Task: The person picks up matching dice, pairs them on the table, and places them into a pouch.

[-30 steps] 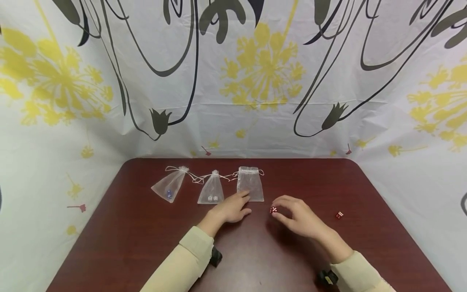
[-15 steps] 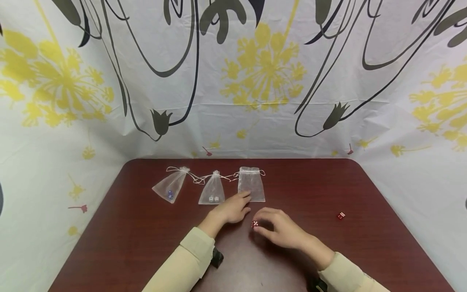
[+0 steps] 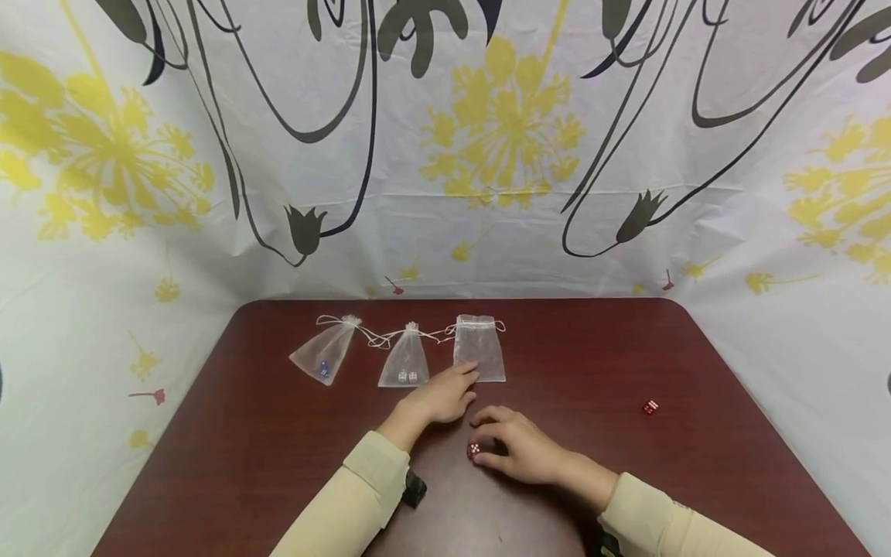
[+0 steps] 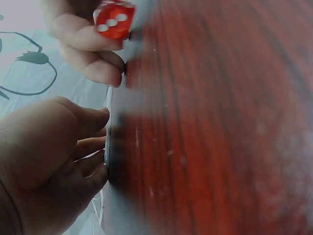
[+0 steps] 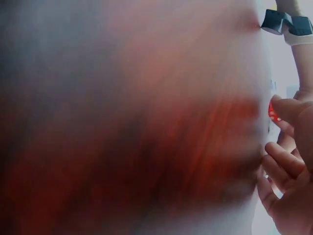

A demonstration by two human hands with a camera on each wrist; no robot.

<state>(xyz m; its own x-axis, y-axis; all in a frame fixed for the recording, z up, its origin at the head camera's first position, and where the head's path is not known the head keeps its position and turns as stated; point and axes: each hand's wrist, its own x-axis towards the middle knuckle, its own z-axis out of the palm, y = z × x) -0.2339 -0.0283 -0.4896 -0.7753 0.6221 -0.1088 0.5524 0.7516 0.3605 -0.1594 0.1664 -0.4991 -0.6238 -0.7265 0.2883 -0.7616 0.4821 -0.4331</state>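
Note:
My right hand (image 3: pixel 522 451) pinches a red die (image 3: pixel 474 450) with white pips between thumb and finger, low over the table in front of my left hand. In the left wrist view that die (image 4: pixel 115 21) shows three pips towards the camera. My left hand (image 3: pixel 437 397) lies with relaxed fingers, fingertips on the lower left corner of a flat sheer drawstring bag (image 3: pixel 485 352), whose top is gathered only slightly. A second red die (image 3: pixel 650 407) lies on the table to the right.
Left of the flat bag lie two cinched sheer bags: one bag (image 3: pixel 404 357) holds white dice (image 3: pixel 407 377), the other bag (image 3: pixel 336 346) blue dice (image 3: pixel 324 369). Their cords cross between them. The dark red table (image 3: pixel 578 340) ends at a patterned cloth (image 3: pixel 529 255).
My right hand has carried the pinched red die left and towards me, to just in front of the left hand. The left hand, the bags and the other red die stay put.

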